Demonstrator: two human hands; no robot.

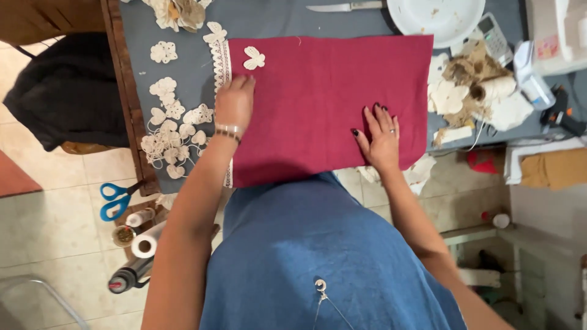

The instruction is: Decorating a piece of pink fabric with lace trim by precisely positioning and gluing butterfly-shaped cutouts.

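A crimson fabric [318,85] lies spread on the grey tabletop [137,36]. A strip of cream lace trim [221,64] runs along its left edge, and a cream lace butterfly [254,58] rests on its upper left corner. My left hand [235,101] lies flat on the fabric's left edge beside the trim, fingers pointing up; a beaded bracelet is on its wrist. My right hand [379,135] presses flat on the lower right part of the fabric, fingers spread. Neither hand holds anything.
Several loose cream lace motifs [171,131] lie left of the fabric. A knife [345,7] and white plate [434,15] sit at the back. Fabric scraps [474,85] pile up at the right. Blue scissors [116,198] and rolls [145,244] are lower left.
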